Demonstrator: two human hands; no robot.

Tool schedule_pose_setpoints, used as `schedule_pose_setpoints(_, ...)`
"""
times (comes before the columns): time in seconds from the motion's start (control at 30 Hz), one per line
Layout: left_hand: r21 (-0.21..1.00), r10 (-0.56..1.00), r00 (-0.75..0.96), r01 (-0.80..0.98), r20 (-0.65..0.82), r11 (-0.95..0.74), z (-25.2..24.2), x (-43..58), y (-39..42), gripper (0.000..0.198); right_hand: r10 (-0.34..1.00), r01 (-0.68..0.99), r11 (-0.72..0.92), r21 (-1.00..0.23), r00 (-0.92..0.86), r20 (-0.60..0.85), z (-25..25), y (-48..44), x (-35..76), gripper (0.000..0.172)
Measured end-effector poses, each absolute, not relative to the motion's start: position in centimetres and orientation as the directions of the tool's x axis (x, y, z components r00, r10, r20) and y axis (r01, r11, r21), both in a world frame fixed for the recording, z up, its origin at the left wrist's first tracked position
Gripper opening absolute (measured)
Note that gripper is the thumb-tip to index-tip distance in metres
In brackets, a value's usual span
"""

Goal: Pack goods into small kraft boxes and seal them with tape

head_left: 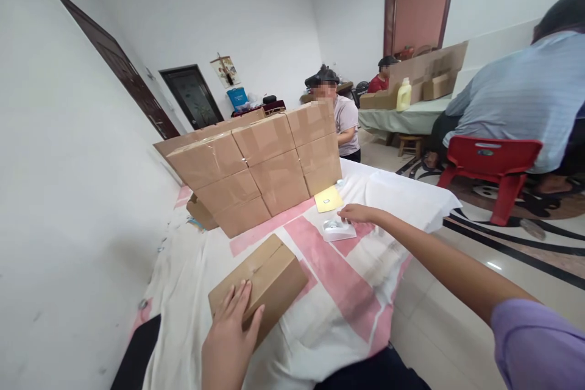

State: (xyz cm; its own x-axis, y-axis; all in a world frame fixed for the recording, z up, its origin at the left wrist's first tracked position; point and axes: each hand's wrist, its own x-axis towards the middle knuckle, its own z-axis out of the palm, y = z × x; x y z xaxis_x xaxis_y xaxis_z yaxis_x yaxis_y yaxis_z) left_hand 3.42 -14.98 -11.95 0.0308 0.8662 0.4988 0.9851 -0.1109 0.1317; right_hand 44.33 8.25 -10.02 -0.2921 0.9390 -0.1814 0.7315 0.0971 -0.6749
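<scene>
- The left hand (231, 329), at the bottom centre of the frame, lies flat with fingers spread on the near corner of a cardboard box (269, 274); it presses on the box without gripping it.
- The box sits closed on the cloth (338, 298), just left of the frame's centre and turned at an angle.
- The right hand (359, 213) reaches out to mid-frame, fingers resting on top of a white plastic piece (338, 231); I cannot tell whether it is gripped.
- A yellow card (329, 199) lies just beyond that piece.
- The cloth is white with pink blocks, and it covers the table.
- A stack of boxes (260, 164), sealed with tape, stands two rows high at the far end.
- A person (345, 122) sits behind the stack.
- At the right, another person (516, 97) in a striped shirt sits on a red chair (491, 164).
- The floor (503, 244) is pale tile with dark curved bands.
- Farther back, a green-covered table (411, 114) carries a yellow bottle (404, 95) and flat cardboard.
- The walls are white, with dark doors (123, 73) in the upper left.
</scene>
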Motion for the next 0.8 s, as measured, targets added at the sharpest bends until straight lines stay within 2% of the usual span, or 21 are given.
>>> schedule_pose_setpoints(0.17,0.134,0.864,0.044,0.983,0.502,-0.128,-12.4,2.8,-14.7,0.053,0.877,0.783,-0.064,-0.618,-0.251,-0.409,-10.1,10.1,43.4,0.031)
schedule_pose_setpoints(0.3,0.14,0.85,0.035,0.982,0.525,-0.127,-12.7,2.8,-14.7,0.054,0.829,0.769,-0.173,-0.615,-0.223,-0.512,-10.4,10.8,43.1,0.029)
schedule_pose_setpoints(0.57,0.108,0.835,0.059,0.984,0.546,-0.14,-12.8,3.2,-14.7,0.056,0.831,0.721,-0.235,-0.652,-0.199,-0.52,-10.1,10.0,43.4,0.033)
schedule_pose_setpoints(0.8,0.165,0.857,-0.005,0.982,0.516,-0.093,-13.3,2.9,-14.6,0.054,0.867,0.537,-0.282,-0.795,-0.212,-0.451,-10.7,9.0,44.7,0.038)
